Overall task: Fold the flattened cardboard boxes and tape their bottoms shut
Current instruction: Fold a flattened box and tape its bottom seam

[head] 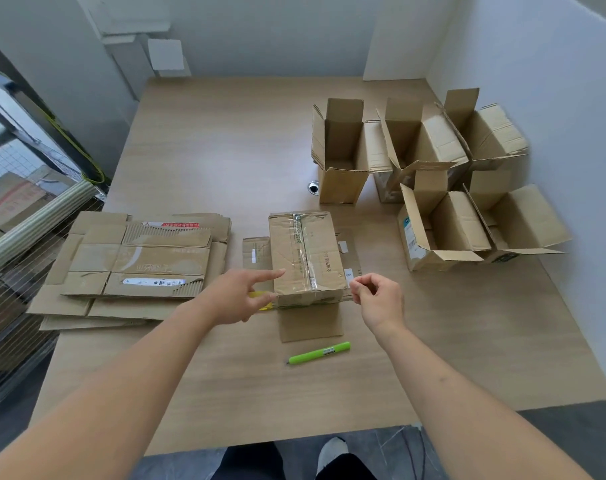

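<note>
On the light wooden tabletop (225, 150), a stack of flattened brown cardboard boxes (135, 265) lies at the left, and five folded brown cardboard boxes with open top flaps (429, 178) stand grouped at the far right, well apart from the hands. A small round metal grommet (313, 187) sits in the table just left of the nearest upright one. A bright green pen-shaped utility knife (318, 353) lies near the front edge, just below the flap of the brown cardboard box with a clear tape strip along its upturned bottom (305, 254). That box sits at the table's middle, bottom side up, its long axis and the tape seam running away from the person, with its flaps spread flat on the table around it. A yellow object (261, 299) shows partly behind the left hand, too hidden to identify. The left hand (239, 296) is relaxed and holds nothing, its index finger stretched out with the tip at the box's left top edge. The right hand (377, 299) hovers just beside the box's near right corner, its fingers curled with thumb and forefinger pinched together; whether anything is between them cannot be told.
</note>
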`<state>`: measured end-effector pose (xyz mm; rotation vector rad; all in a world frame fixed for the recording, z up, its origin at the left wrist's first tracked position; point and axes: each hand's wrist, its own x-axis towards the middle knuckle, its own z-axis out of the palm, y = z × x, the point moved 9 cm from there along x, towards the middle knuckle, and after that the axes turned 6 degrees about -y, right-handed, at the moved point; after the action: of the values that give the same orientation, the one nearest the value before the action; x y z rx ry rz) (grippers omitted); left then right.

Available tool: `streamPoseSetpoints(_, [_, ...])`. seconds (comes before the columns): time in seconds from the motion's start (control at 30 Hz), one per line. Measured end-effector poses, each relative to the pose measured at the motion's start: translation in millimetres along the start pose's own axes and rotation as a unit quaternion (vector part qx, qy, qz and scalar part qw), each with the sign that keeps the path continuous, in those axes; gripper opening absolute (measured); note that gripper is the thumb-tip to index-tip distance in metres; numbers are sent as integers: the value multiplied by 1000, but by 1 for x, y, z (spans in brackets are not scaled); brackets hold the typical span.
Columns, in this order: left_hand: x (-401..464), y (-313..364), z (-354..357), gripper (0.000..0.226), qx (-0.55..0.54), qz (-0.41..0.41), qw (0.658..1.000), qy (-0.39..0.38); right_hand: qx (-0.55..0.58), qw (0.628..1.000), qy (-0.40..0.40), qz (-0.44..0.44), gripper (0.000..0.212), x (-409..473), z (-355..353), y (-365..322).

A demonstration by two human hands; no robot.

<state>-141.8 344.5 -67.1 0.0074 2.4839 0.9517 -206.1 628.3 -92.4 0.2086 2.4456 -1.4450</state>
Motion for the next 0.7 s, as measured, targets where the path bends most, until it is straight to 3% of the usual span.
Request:
streamPoseSetpoints(0.23, [17,-19,12,51,35,-3,999,-5,16,1000,3,19,18,10,11,15])
streamPoseSetpoints(0.7, [32,-32,15,46,48,7,997,59,102,993,-33,59,12,31,20,38])
